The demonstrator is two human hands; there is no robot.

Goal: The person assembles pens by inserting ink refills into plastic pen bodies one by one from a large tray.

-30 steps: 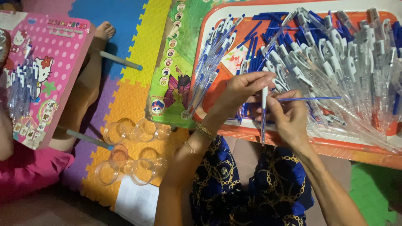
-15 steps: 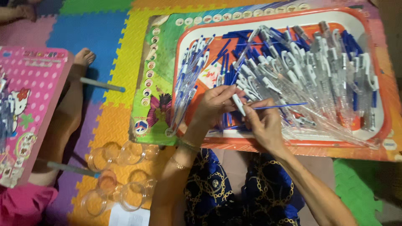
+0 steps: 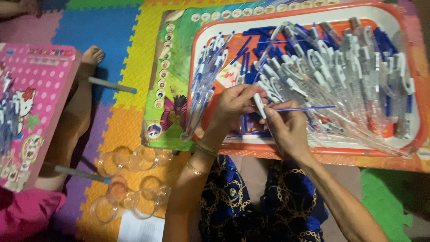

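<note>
Blue and thin, a pen refill (image 3: 309, 108) lies level across the lower middle of the tray, its left end pinched in the fingers of the right hand (image 3: 286, 130). Just beside it, the left hand (image 3: 235, 104) pinches a clear pen barrel with a white end (image 3: 260, 105), tilted, its tip close to the refill's held end. Both hands hover over the near edge of an orange-rimmed white tray (image 3: 416, 134). Heaped in the tray are many clear pen barrels with white clips (image 3: 354, 76), with a loose pile of blue parts (image 3: 255, 67) toward its left. A separate row of pens (image 3: 204, 89) lies along the tray's left side. The tray rests on a low bench with a green picture top (image 3: 177, 62). Below left, clear plastic cups (image 3: 130, 179) sit on the coloured foam floor mat (image 3: 134, 54), near a pink bench (image 3: 40, 103) where another person's bare foot (image 3: 92, 56) shows.
</note>
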